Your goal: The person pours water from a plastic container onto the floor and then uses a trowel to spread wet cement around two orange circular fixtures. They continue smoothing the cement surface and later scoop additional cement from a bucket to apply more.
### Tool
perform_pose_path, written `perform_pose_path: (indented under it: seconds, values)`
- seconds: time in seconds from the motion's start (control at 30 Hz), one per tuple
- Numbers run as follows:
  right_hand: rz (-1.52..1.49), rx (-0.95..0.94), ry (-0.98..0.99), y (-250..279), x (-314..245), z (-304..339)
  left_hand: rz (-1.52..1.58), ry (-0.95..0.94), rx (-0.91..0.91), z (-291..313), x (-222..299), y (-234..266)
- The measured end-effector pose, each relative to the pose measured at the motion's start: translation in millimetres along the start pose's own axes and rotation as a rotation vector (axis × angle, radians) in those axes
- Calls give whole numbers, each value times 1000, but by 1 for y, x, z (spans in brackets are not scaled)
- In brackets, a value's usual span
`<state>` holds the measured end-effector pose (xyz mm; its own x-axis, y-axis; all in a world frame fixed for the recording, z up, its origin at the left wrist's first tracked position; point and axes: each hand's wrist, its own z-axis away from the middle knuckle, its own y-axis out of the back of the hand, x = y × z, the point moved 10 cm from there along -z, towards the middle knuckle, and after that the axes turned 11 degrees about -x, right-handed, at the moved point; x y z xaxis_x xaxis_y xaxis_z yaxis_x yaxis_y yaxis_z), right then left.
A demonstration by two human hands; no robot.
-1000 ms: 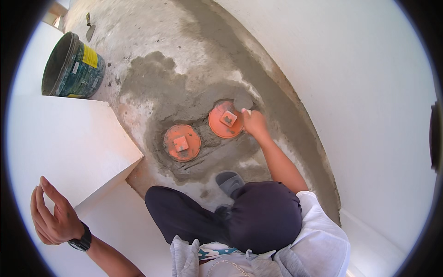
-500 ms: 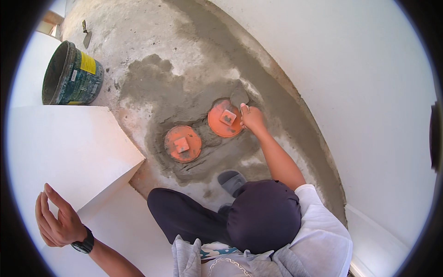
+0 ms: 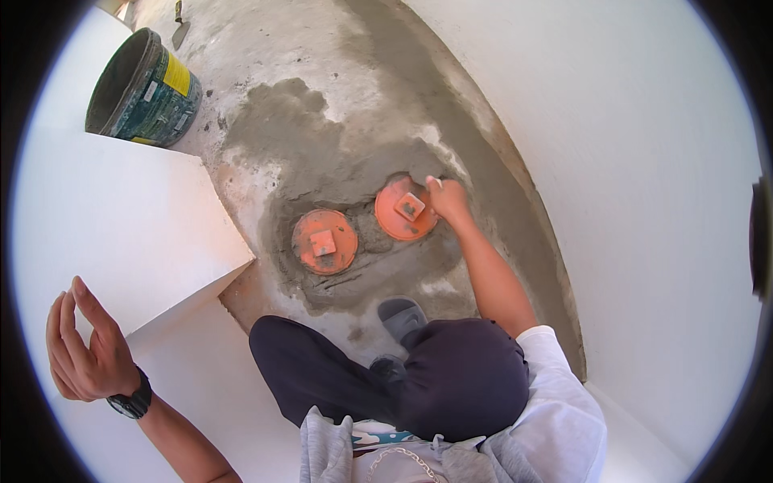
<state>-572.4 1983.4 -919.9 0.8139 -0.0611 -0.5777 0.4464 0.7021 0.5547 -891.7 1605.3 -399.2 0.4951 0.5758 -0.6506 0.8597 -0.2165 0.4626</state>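
Note:
My right hand (image 3: 452, 201) is closed around a small trowel (image 3: 437, 183), just beside the farther orange round cover (image 3: 391, 212). Only a pale bit of its handle shows; the blade cannot be made out against the grey mortar. A second orange round cover (image 3: 304, 235), with a raised square in its middle like the first, lies nearer and to the left. Damp mortar (image 3: 370, 278) surrounds both. My left hand (image 3: 93, 350), with a black watch at the wrist, is held up over the white ledge at the left, fingers stretched out and holding nothing.
A dark green bucket (image 3: 157, 101) with a yellow label stands behind the corner of the white block (image 3: 153, 189). Another trowel (image 3: 180, 32) lies on the floor at the far left. A white wall (image 3: 636, 201) rises along the right, with a mortar strip (image 3: 483, 153) at its foot.
The view has shifted, with the bucket now higher and farther right. The trowel blade, earlier visible at the farther cover's edge, no longer stands out. My right hand still grips it.

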Motion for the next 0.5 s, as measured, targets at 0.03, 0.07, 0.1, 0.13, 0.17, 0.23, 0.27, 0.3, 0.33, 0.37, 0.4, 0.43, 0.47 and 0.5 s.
perform_pose_path:
  seconds: [0.03, 0.07, 0.1, 0.13, 0.17, 0.23, 0.27, 0.3, 0.33, 0.37, 0.4, 0.43, 0.47, 0.5]
  values:
    - [34, 37, 7, 5, 6, 5, -49, -23, 3, 1, 3, 0]
    - [34, 59, -14, 12, 18, 13, -62, -15, -1, 1, 2, 0]
    - [-22, 68, -27, 18, 29, 22, -42, 14, -15, 2, -2, -2]
    - [-111, 59, -74, 22, 48, 37, -82, -21, -3, 4, 1, -2]
    - [-84, 66, -82, 26, 55, 51, -88, -35, -4, 4, 0, -3]
    - [-45, 69, -154, 35, 64, 68, -83, -38, -11, 7, -3, -6]
    - [-25, 50, -85, 37, 52, 68, -90, -37, -12, 9, -5, -8]
    - [-30, 23, -86, 38, 45, 69, -34, -52, 11, 12, -6, -6]
    - [-76, -25, -99, 34, 39, 69, -88, -33, -24, 13, -8, -11]
    - [67, -16, 19, 36, 14, 65, -84, -36, -28, 15, -9, -11]
    - [170, -31, 128, 34, -11, 57, -80, -31, -35, 17, -10, -12]
    - [278, -45, 217, 29, -32, 52, -74, -27, -45, 18, -11, -12]
    - [328, -73, 253, 24, -46, 46, -75, -25, -51, 19, -11, -12]
    - [382, -99, 267, 18, -55, 40, -70, -19, -55, 20, -12, -12]
